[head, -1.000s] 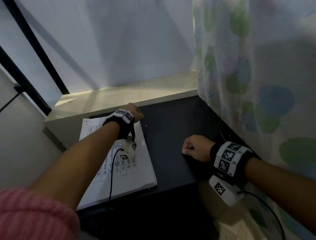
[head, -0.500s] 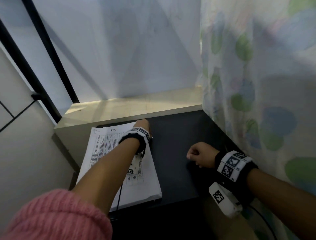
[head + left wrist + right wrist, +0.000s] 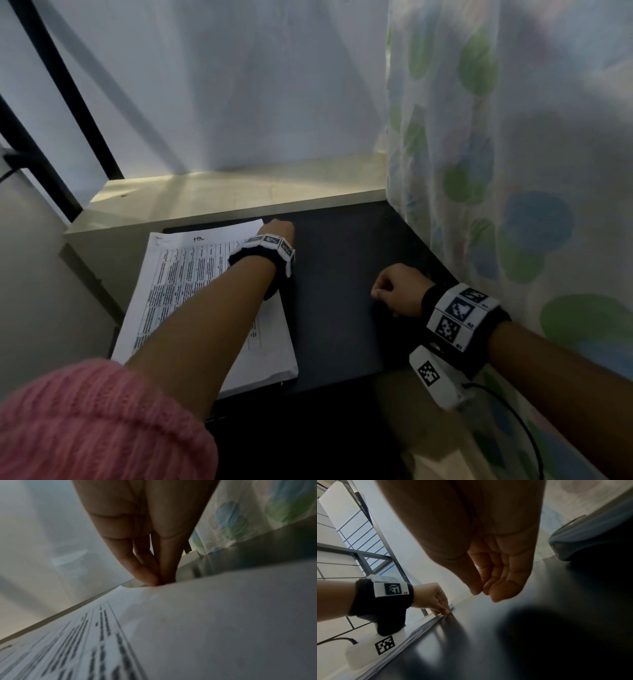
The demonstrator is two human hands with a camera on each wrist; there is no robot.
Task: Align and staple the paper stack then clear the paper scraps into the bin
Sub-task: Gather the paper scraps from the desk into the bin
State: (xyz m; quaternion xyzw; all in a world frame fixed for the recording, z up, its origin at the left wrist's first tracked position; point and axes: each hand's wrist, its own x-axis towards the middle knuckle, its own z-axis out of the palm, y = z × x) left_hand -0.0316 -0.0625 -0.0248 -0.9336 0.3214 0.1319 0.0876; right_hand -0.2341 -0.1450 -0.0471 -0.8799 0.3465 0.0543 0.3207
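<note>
A white paper stack (image 3: 191, 284) with printed tables lies on the left part of the black table (image 3: 342, 274). My left hand (image 3: 279, 229) stands knuckles-up over the stack's far right corner. In the left wrist view its straight fingers (image 3: 137, 563) and thumb come together at the tips against the edge of the stack (image 3: 205, 628). The right wrist view shows those fingertips (image 3: 442, 612) touching the stack's edge (image 3: 419, 630). My right hand (image 3: 394, 287) rests as a fist on the bare table to the right, its curled fingers (image 3: 503, 588) holding nothing.
A curtain (image 3: 513, 171) with green and blue dots hangs along the table's right side. A pale ledge (image 3: 239, 195) runs behind the table, with a black frame (image 3: 68, 102) at the left. A grey rounded object (image 3: 590, 534) sits beyond my right hand.
My left hand has slid along the stack's right edge from its middle to the far corner. The right hand has stayed in place as a fist.
</note>
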